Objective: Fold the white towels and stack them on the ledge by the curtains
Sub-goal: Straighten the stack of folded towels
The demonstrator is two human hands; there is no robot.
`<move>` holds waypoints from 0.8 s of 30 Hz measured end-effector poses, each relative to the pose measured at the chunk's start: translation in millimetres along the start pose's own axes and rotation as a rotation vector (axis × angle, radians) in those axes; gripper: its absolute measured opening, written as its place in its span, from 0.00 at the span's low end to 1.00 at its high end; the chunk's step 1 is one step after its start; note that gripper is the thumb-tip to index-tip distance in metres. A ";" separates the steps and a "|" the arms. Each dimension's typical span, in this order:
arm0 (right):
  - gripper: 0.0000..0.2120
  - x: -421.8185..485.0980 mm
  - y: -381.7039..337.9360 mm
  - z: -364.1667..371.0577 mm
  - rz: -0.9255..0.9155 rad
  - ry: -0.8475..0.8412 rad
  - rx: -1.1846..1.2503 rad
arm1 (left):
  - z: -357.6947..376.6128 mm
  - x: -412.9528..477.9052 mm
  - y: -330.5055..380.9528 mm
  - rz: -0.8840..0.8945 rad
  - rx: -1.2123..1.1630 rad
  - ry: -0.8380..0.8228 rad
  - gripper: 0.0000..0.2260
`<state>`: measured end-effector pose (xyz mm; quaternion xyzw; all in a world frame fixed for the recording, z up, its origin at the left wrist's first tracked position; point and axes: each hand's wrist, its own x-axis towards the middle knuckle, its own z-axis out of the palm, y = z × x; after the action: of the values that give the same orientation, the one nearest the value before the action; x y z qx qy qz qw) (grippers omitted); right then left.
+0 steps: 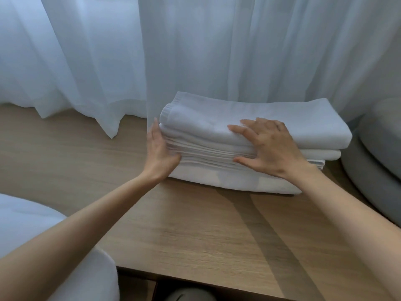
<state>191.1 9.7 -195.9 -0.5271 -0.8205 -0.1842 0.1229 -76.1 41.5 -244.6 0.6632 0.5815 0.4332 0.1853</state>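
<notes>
towels (249,148), white, folded & stacked, sit centre-right of frame on the wooden ledge (195,224), back edge right up against the sheer white curtains (195,51) that fill the upper half. stack has several layers: a thick folded one at the bottom, thinner ribbed edges in the middle, and a plump top towel (282,118) w/ a ribbed hem at its left end.

left hand (159,151) is at the stack's left end, palm flat vs the side, fingers straight & pointing up, thumb touching the front edges (nothing gripped). right hand (269,146) lies on the front top edge of the top towel, fingers spread & fairly straight on the cloth, thumb out along the front face of the middle layers; it presses, not clamped round anything. both forearms are bare, coming in from lower left & lower right.

grey rounded cushion (379,159) at the right edge, just beside the stack's right end; can't tell if touching. white padded fabric (32,224) fills the lower-left corner, overlapping the ledge's near edge.
</notes>
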 end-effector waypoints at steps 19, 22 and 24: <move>0.32 40.0 -32.1 18.9 -0.027 0.041 -0.052 | 43.8 -2.5 -19.5 -0.289 -0.243 0.041 0.62; 0.40 31.9 -34.7 23.8 -0.022 0.027 -0.063 | 42.4 -1.0 -15.2 -0.433 -0.326 -0.016 0.66; 0.43 33.0 -39.0 25.0 0.001 0.011 -0.072 | 41.1 0.3 -12.4 -0.481 -0.364 -0.032 0.67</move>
<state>141.7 32.8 -212.1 -0.5306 -0.8123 -0.2166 0.1086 -51.1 55.6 -276.6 0.4690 0.6317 0.4635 0.4077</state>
